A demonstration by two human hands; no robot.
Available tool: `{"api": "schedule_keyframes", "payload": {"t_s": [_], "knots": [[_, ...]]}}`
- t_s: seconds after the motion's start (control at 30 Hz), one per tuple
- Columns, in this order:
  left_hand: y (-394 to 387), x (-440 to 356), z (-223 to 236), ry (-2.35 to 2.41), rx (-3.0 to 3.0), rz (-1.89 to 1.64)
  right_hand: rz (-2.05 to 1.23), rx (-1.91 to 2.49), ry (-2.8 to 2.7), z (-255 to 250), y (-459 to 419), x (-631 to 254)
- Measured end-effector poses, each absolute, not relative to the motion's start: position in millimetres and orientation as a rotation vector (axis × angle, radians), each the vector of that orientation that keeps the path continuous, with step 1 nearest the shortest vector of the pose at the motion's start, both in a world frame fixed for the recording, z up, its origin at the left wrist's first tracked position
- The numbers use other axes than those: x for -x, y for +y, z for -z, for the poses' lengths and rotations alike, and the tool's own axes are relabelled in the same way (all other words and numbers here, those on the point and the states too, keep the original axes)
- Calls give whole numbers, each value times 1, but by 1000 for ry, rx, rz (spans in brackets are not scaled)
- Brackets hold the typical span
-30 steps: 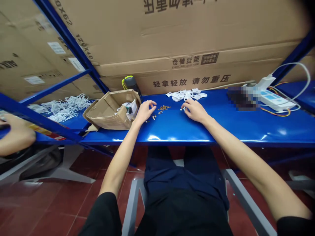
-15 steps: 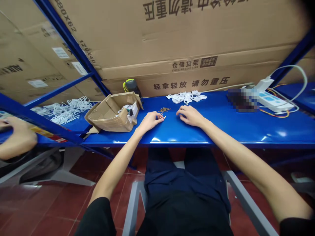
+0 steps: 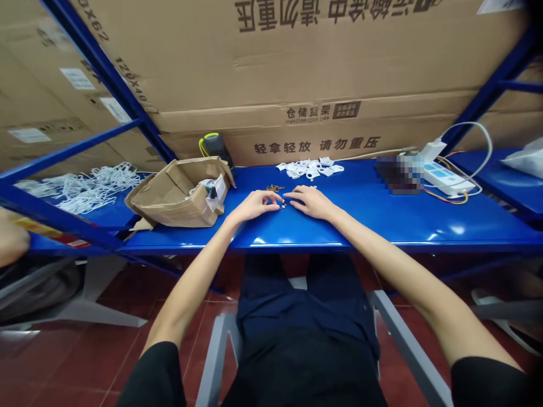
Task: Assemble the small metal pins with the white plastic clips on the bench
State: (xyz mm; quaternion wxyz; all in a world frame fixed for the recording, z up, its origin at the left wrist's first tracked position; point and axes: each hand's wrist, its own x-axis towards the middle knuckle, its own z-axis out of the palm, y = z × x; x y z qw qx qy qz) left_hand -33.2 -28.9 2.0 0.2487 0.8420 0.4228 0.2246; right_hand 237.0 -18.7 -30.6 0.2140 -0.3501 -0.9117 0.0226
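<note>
My left hand (image 3: 257,205) hovers low over the blue tabletop (image 3: 339,217), thumb and forefinger closed on a small white piece (image 3: 283,206) with dark parts, too small to make out. From the other side my right hand (image 3: 313,202) reaches in with its fingers stretched out and apart. Its fingertips come very near the piece; whether they touch it I cannot tell. Just behind the hands lie several small brass-coloured parts (image 3: 275,187). Farther back is a loose pile of white plastic parts (image 3: 311,168) with round holes.
An open cardboard box (image 3: 173,206) stands at left, with a dark cylinder (image 3: 218,148) behind it. White ties (image 3: 91,186) are heaped beyond the blue frame. Right, a power strip (image 3: 449,180) with cables sits near a blurred-out item (image 3: 399,174). Another person's hand (image 3: 12,237) shows far left.
My right hand has moved left, close to my left hand and its small piece, with its fingers now extended. The whole view has shifted slightly, so the scene sits farther left.
</note>
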Motion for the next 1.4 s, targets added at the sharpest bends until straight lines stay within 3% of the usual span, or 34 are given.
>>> {"api": "schedule_keyframes", "payload": {"t_s": [0.13, 0.47, 0.9, 1.4], "knots": [[-24, 39, -1, 1329, -2346, -685, -21, 925, -2561, 31, -17, -233], [-15, -7, 2, 1250, -2490, -578, -35, 1051, -2495, 34, -11, -236], [-2, -10, 19, 1239, -2462, -688, -324, 1046, -2307, 43, -2, -238], [-3, -21, 16, 1272, -2521, -668, -209, 1090, -2286, 47, 4, -241]]}}
